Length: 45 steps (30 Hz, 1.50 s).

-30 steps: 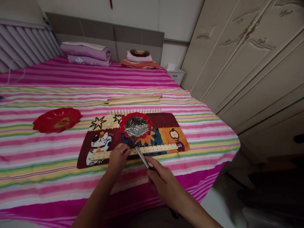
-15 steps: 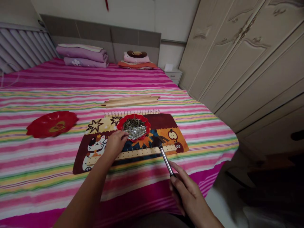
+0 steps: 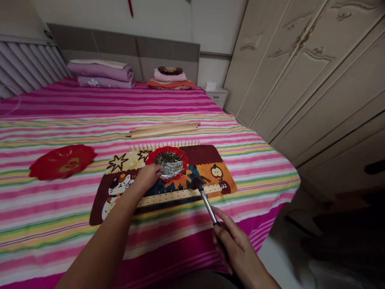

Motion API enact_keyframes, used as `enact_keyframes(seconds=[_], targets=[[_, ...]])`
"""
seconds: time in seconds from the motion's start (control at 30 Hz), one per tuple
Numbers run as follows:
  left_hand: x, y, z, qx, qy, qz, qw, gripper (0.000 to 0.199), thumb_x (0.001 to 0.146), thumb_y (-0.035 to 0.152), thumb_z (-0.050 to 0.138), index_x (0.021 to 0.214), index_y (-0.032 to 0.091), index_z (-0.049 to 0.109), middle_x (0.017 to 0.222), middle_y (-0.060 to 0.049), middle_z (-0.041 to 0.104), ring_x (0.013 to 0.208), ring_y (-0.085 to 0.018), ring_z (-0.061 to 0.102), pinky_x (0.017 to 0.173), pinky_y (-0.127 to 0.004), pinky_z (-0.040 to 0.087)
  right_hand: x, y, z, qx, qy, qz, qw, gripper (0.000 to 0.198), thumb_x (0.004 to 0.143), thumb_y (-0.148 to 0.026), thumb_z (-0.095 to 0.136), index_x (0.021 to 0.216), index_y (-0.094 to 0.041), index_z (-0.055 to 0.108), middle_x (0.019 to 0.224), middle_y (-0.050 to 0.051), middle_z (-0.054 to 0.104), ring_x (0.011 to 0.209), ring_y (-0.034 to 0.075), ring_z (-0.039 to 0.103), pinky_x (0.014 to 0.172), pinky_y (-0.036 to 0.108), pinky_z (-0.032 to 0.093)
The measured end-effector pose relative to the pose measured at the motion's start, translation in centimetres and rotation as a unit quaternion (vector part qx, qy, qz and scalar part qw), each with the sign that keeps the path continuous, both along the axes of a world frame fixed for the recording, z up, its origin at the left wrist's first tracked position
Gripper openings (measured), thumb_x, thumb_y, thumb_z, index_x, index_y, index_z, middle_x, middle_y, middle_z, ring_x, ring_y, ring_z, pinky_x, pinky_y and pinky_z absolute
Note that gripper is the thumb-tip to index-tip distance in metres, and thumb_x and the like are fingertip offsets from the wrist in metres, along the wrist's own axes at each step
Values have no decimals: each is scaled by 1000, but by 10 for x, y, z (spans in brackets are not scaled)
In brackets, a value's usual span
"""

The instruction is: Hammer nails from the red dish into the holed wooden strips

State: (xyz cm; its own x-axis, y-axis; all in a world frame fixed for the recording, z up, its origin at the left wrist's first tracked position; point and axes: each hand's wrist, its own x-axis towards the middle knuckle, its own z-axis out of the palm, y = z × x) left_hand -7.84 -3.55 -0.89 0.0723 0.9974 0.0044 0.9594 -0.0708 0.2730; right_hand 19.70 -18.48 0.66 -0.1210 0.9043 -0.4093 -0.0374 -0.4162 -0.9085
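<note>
We seem to be picking a nail: our left hand point(image 3: 148, 176), fingers bunched, meets the left side of the red bowl point(image 3: 152, 155) of nails point(image 3: 173, 165); any grip there we cannot tell. Our right hand point(image 3: 236, 245) wraps the hammer point(image 3: 207, 205) beside the wooden strip point(image 3: 168, 197) along the mat's point(image 3: 204, 154) near edge. Next calls for a single pinch; the bed point(image 3: 264, 172) beyond the mat's right edge gives swinging room.

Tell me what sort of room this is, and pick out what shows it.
Most likely a bedroom: a wide bed with striped covers, a grey headboard behind folded purple bedding, and a tall wardrobe with carved panels.
</note>
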Motion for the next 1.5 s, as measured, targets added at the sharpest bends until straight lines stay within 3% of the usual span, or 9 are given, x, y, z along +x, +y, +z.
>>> enact_keyframes(seconds=[0.33,0.53,0.7,0.83,0.97,1.1,1.23,1.37,1.5], targets=[[-23,-51,1,13,-279,158,947,30,66,41,54,85,21,67,79,-1,71,76,-18,62,69,-26,45,-3,-5,-1,-2,-10,8,1000,56,78,-46,55,128,-21,49,55,-7,49,30,4,31,30,17,19],[-32,-95,-2,-35,-175,179,968,22,69,36,49,77,23,65,74,-1,69,70,-18,62,64,-25,43,-6,-7,1,0,-12,22,1000,56,80,-42,53,131,-20,46,59,-6,52,29,2,29,30,17,19],[-22,-116,-16,-65,-31,146,987,23,75,26,42,79,19,64,84,-9,70,80,-22,63,70,-28,42,-8,-7,1,-1,-21,32,999,56,81,-42,51,133,-21,44,59,-7,51,30,3,29,30,16,20],[-11,-120,-21,-70,7,141,988,26,78,22,39,86,17,63,90,-12,69,82,-23,63,71,-29,42,-8,-8,-2,13,-22,51,998,56,82,-43,49,132,-19,43,55,-8,49,29,3,30,29,17,21],[-11,-120,-16,-84,-16,169,982,20,69,20,47,78,19,64,74,-7,68,72,-21,63,65,-28,41,-6,-8,-4,8,-19,53,998,54,83,-41,49,132,-20,42,58,-7,50,29,2,29,29,16,20],[-18,-117,-20,-89,-239,206,945,21,67,33,51,76,20,65,56,0,61,54,-16,55,53,-25,38,-5,-7,-3,3,-16,54,998,55,83,-41,49,134,-21,40,59,-7,51,28,2,29,29,16,21],[-14,-107,-26,-22,-372,230,899,32,62,48,58,75,19,65,66,0,65,60,-14,55,55,-24,40,-7,-5,-1,-7,-19,56,998,54,84,-40,48,134,-21,40,59,-7,51,30,2,30,30,16,22],[-3,-96,-28,20,-385,258,886,33,59,48,60,77,21,64,72,1,67,65,-14,57,60,-24,42,-8,-6,-3,-11,-10,67,998,53,85,-39,47,134,-20,39,57,-8,47,34,3,30,32,16,22],[0,-93,-34,30,-330,254,909,30,62,46,57,77,22,66,75,0,68,71,-17,59,66,-27,43,-9,-5,-4,-17,-9,62,998,55,85,-39,49,135,-20,39,58,-8,47,34,3,30,33,16,21]])
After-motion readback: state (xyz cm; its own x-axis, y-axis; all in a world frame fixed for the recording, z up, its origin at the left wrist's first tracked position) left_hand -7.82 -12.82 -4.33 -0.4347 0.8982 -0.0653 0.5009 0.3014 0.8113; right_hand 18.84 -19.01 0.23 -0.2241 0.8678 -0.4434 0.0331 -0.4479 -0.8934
